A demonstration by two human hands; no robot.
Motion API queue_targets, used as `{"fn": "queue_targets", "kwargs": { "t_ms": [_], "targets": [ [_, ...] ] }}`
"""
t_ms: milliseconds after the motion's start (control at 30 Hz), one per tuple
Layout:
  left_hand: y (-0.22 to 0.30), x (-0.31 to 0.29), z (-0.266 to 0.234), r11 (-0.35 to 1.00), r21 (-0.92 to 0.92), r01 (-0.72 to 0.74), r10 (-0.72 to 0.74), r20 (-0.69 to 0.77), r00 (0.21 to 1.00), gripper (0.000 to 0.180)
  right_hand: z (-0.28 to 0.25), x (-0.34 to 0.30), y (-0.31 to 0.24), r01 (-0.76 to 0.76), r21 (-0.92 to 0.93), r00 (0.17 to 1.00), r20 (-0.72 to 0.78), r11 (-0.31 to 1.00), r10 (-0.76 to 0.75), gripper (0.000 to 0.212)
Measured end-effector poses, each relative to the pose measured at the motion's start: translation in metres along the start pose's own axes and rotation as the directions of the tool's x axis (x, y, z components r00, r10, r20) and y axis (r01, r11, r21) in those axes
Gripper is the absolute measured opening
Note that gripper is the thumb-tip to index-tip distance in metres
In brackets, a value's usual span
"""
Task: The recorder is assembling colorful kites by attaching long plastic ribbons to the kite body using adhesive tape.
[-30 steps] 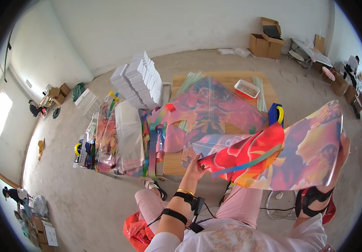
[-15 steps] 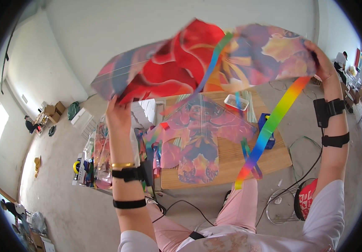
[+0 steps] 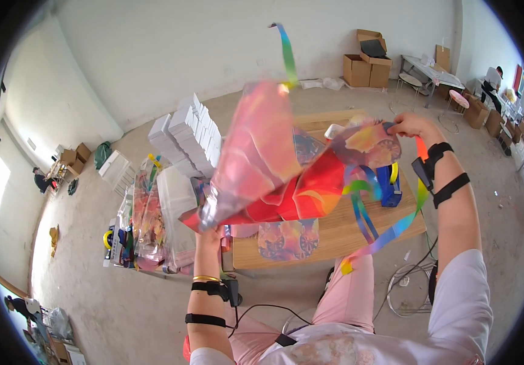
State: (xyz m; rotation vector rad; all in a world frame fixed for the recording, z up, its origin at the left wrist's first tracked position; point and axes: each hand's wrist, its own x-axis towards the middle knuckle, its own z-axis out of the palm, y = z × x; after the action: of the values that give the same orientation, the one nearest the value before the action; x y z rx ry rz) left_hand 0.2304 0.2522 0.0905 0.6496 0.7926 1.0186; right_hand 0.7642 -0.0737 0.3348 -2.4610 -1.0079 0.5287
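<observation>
Above the wooden table, a printed kite (image 3: 301, 190) in red, pink and orange hangs folded and blurred between my hands. At its lower left corner my left hand (image 3: 209, 236) is closed on the bunched sheet. My right hand (image 3: 415, 126) pinches the kite's far right end. A rainbow ribbon (image 3: 396, 228) trails below my right hand toward the table's front edge, and a shorter green and blue ribbon (image 3: 287, 55) flies up from the kite's top. Under it, another printed kite (image 3: 289, 239) lies flat on the table, mostly covered.
The wooden table (image 3: 365, 246) bears a blue tape dispenser (image 3: 389, 185) at right. Stacked white boxes (image 3: 196, 131) and bagged printed pieces (image 3: 148, 228) stand to the left. Cartons (image 3: 365, 70) line the back wall. A cable (image 3: 268, 293) crosses my legs; co-workers sit far off.
The kite has come down from its raised, spread position and folded over itself. My left hand moved down and right; my right hand moved down and left. Both keep hold.
</observation>
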Motion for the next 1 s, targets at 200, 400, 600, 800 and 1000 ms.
{"fn": "queue_targets", "kwargs": {
  "t_ms": [200, 400, 600, 800, 1000],
  "targets": [
    [-0.083, 0.001, -0.049, 0.967, 0.006, 0.255, -0.236, -0.355, 0.905, 0.032, 0.061, 0.032, 0.030, -0.117, -0.197, 0.986, 0.094, 0.973, 0.138, 0.027],
    [-0.101, -0.022, -0.025, 0.893, 0.200, 0.404, -0.317, -0.360, 0.877, 0.027, 0.116, 0.049, 0.081, -0.075, -0.257, 0.997, -0.031, 0.964, 0.069, 0.029],
    [-0.077, -0.017, -0.047, 0.634, 0.702, 0.324, -0.109, -0.333, 0.937, 0.046, 0.155, 0.051, 0.070, -0.112, -0.350, 0.983, -0.178, 0.930, 0.052, 0.027],
    [-0.054, -0.051, 0.006, -0.381, 0.924, 0.026, 0.259, 0.080, 0.963, 0.108, 0.159, 0.041, 0.071, -0.169, -0.449, 0.983, -0.147, 0.877, 0.114, 0.033],
    [-0.045, -0.066, 0.050, -0.453, 0.873, -0.181, 0.283, 0.333, 0.899, 0.118, 0.153, 0.043, 0.070, -0.199, -0.417, 0.973, -0.192, 0.887, 0.129, 0.033]
  ]
}}
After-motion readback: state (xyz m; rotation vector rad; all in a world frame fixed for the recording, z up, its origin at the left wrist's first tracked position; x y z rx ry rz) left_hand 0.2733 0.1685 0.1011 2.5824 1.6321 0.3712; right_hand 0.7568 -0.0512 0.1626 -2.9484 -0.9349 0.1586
